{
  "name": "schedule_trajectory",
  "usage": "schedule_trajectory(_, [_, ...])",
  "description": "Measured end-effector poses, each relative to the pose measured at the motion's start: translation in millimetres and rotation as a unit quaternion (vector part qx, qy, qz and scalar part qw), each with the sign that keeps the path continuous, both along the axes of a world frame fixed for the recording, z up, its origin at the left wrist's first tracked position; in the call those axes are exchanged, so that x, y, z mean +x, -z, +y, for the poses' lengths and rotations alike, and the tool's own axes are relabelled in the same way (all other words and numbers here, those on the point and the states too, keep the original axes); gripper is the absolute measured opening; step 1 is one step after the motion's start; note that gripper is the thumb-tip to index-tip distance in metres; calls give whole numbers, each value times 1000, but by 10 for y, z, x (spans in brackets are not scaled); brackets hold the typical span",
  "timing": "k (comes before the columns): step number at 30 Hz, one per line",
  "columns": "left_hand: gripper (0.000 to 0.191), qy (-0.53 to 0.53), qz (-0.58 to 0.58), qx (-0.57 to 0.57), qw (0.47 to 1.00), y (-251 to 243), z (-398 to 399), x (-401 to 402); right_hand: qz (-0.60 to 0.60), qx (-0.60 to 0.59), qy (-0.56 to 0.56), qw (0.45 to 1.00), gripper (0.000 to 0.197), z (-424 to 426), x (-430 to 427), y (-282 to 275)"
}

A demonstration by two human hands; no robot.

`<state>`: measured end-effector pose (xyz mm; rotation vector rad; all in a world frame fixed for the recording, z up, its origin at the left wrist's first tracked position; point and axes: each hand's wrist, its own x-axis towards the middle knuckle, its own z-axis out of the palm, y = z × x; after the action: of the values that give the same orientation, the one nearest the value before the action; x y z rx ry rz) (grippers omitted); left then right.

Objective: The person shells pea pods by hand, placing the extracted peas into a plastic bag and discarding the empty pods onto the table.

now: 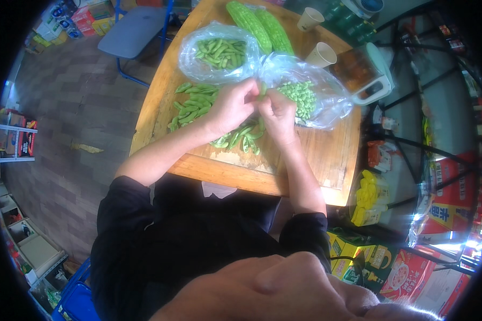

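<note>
My left hand (237, 105) and my right hand (277, 112) meet above the wooden table (317, 160), both pinching one green soybean pod (262, 90). Left of my left hand lies a pile of whole pods (195, 102). Below my hands are more pods, and several split, emptied-looking ones (247, 140). A clear plastic bag (333, 108) beside my right hand holds shelled green beans (299, 96). Farther back on the left, another clear bag (186, 52) is rolled open around whole pods (221, 52). My fingers partly hide the held pod.
Two bitter melons (261, 28) lie at the back of the table. To their right stand two paper cups (310, 19) and a clear pitcher (357, 72) with a pale lid and handle. A folding chair (134, 30) stands beyond the left edge; black-framed shelving (409, 148) is at right.
</note>
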<state>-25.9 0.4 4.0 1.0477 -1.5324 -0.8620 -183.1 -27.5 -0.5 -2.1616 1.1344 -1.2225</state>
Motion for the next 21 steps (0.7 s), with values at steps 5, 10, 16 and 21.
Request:
schedule_trajectory(5, [16,-3,-20,-18,1000,-5,11,-11,-27,9,-13,1000,17,-20,-14,46])
schedule_trajectory(10, [13,39,51,63,996,27,-36,31,-77,68,-25,994,15,-26,-30,85])
schedule_trajectory(16, [10,104,143,160,971,41,-103,82,-120,126,-38,984,12,-33,-35,81])
schedule_trajectory(21, [15,120,250,249,928,-20,-93,109,-181,184,-46,965,16,35,54,-11])
